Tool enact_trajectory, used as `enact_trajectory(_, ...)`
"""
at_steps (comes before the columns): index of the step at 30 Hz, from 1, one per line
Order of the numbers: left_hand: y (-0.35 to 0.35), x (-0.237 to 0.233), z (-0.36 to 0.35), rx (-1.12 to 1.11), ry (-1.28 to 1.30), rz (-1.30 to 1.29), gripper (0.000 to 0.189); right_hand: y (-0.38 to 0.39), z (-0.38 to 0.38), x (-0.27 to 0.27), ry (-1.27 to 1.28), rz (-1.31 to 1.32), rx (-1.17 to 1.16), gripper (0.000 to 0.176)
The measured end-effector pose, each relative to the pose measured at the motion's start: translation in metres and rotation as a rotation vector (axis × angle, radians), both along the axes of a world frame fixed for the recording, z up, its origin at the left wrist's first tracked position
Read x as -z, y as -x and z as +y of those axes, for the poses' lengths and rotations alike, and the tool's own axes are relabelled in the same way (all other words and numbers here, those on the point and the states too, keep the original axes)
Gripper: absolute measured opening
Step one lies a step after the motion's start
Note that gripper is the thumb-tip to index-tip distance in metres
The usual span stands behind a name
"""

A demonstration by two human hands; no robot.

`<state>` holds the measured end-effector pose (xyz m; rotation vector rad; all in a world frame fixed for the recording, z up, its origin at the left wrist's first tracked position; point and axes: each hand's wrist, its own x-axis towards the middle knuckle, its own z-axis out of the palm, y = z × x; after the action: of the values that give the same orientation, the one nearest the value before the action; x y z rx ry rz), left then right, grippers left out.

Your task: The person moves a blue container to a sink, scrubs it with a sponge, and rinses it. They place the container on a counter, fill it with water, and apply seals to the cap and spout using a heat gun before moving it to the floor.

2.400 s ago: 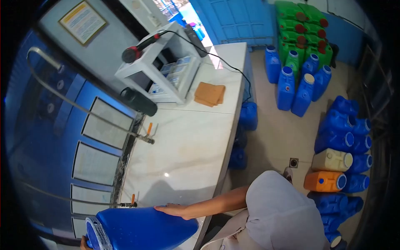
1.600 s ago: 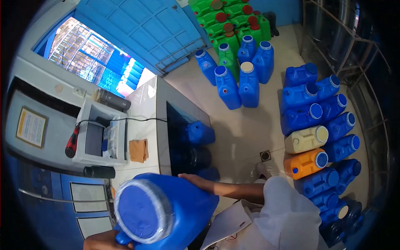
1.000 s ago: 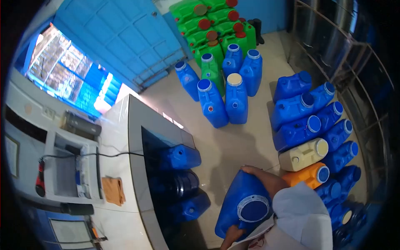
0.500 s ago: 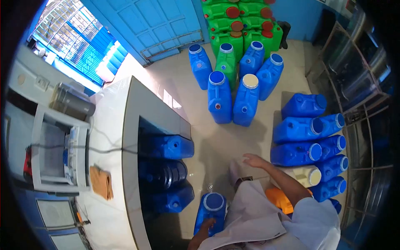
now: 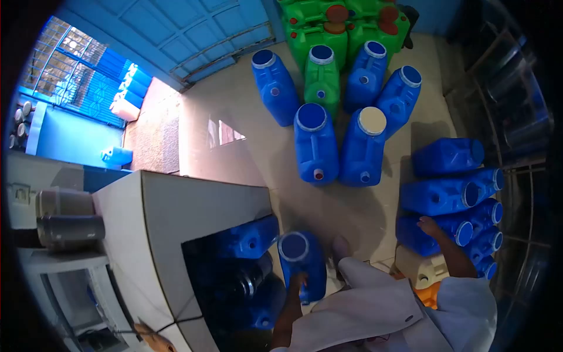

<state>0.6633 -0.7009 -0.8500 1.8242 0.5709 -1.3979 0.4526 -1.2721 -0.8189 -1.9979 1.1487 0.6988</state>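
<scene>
My left hand (image 5: 300, 283) is at the top of a blue jug (image 5: 311, 264) with a round blue cap, its fingers curled at the handle. The jug stands upright beside the counter's opening. My right hand (image 5: 428, 225) is raised over the group of blue jugs at the right, near a blue jug (image 5: 413, 236) lying under it; its fingers look partly bent, and nothing shows in them. A cream jug (image 5: 419, 267) and an orange one (image 5: 428, 295) are below my right forearm.
Several upright jugs, such as a blue one (image 5: 316, 149) and a green one (image 5: 321, 79), stand ahead. Stacked green jugs (image 5: 316, 44) are behind them. The white counter (image 5: 205, 202) is at the left, with blue jugs inside. A doorway opens at the back left.
The view has turned and moved forward. My left hand and the blue jug have shifted forward along the counter. My right hand has swung out to the right.
</scene>
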Motion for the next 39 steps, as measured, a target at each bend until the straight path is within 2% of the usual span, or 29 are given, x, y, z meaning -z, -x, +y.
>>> enact_trajectory(1,-0.022,0.011,-0.008,-0.094,0.097,-0.046,0.019,0.015,-0.018,0.006,0.018,0.005,0.013,0.037)
enact_trajectory(2,-0.045,0.018,-0.024,-0.190,0.198,-0.088,0.016,0.039,-0.038,0.015,0.151,-0.090,-0.145,0.035)
enact_trajectory(3,-0.072,0.028,-0.040,-0.091,0.184,-0.176,0.017,0.060,-0.048,0.026,0.269,-0.185,-0.312,0.034)
enact_trajectory(4,-0.102,0.026,-0.059,0.016,0.161,-0.251,0.018,0.096,-0.044,0.033,0.317,-0.111,-0.452,0.032)
enact_trajectory(5,-0.127,0.042,-0.084,-0.006,0.254,-0.386,0.019,0.109,-0.061,0.031,0.389,-0.038,-0.607,0.032)
enact_trajectory(6,-0.154,0.054,-0.104,-0.028,0.336,-0.523,0.019,0.107,-0.068,0.018,0.403,-0.027,-0.609,0.032)
enact_trajectory(8,-0.214,0.034,-0.134,-0.203,0.223,-0.303,0.021,0.103,-0.046,-0.017,0.230,0.144,-0.432,0.033)
enact_trajectory(9,-0.239,0.038,-0.147,-0.259,0.247,-0.328,0.019,0.095,-0.041,-0.023,0.230,0.137,-0.422,0.033)
enact_trajectory(11,-0.272,0.032,-0.166,-0.339,0.292,-0.382,0.014,0.089,-0.018,-0.034,0.022,0.001,-0.220,0.032)
enact_trajectory(12,-0.284,0.022,-0.177,-0.375,0.318,-0.415,0.011,0.081,-0.003,-0.034,0.023,0.006,-0.206,0.032)
enact_trajectory(14,-0.311,0.034,-0.186,-0.490,0.283,-0.402,0.011,0.063,0.018,-0.031,0.077,0.030,-0.056,0.032)
enact_trajectory(15,-0.317,0.032,-0.190,-0.472,0.207,-0.445,0.013,0.071,0.023,-0.015,0.074,0.038,-0.042,0.032)
enact_trajectory(17,-0.319,0.010,-0.199,-0.431,0.088,-0.537,0.020,0.105,0.050,0.022,-0.262,-0.543,0.651,0.022)
enact_trajectory(18,-0.311,-0.007,-0.202,-0.401,0.049,-0.581,0.026,0.099,0.065,-0.001,-0.223,-0.459,0.461,0.023)
enact_trajectory(19,-0.308,0.004,-0.190,-0.336,0.048,-0.626,0.030,0.077,0.074,-0.031,-0.172,-0.368,0.288,0.023)
enact_trajectory(20,-0.307,0.016,-0.177,-0.257,0.067,-0.661,0.035,0.071,0.081,-0.044,-0.123,-0.186,0.219,0.026)
enact_trajectory(21,-0.294,0.010,-0.169,-0.180,0.100,-0.617,0.035,0.097,0.092,-0.020,-0.426,-0.505,0.545,0.031)
enact_trajectory(22,-0.284,0.001,-0.163,-0.096,0.204,-0.597,0.036,0.066,0.106,-0.079,-0.085,-0.256,0.161,0.042)
enact_trajectory(23,-0.271,-0.011,-0.161,-0.009,0.303,-0.570,0.037,0.095,0.119,-0.043,-0.044,-0.149,0.163,0.051)
enact_trajectory(24,-0.250,-0.027,-0.173,0.076,0.401,-0.539,0.039,0.114,0.137,-0.043,-0.080,-0.177,0.281,0.054)
enact_trajectory(25,-0.220,-0.060,-0.195,0.030,0.374,-0.459,0.038,0.099,0.147,-0.113,0.011,-0.094,0.300,0.053)
enact_trajectory(26,-0.194,-0.098,-0.208,-0.013,0.331,-0.389,0.038,0.115,0.159,-0.127,-0.091,-0.176,0.441,0.052)
enact_trajectory(27,-0.169,-0.122,-0.229,0.054,0.370,-0.366,0.038,0.133,0.172,-0.136,-0.052,-0.200,0.474,0.050)
enact_trajectory(28,-0.145,-0.145,-0.242,0.159,0.406,-0.324,0.036,0.148,0.184,-0.170,-0.010,-0.194,0.488,0.050)
enact_trajectory(30,-0.099,-0.185,-0.272,0.342,0.453,-0.273,0.034,0.198,0.215,-0.191,0.001,-0.242,0.632,0.050)
enact_trajectory(35,0.024,-0.240,-0.326,0.659,0.696,-0.200,0.031,0.345,0.324,-0.188,0.102,-0.354,0.906,0.048)
enact_trajectory(37,0.083,-0.250,-0.344,0.734,0.679,-0.163,0.030,0.407,0.357,-0.197,0.029,-0.253,1.148,0.042)
enact_trajectory(39,0.146,-0.256,-0.363,0.791,0.664,-0.139,0.030,0.472,0.383,-0.201,0.075,-0.223,1.169,0.040)
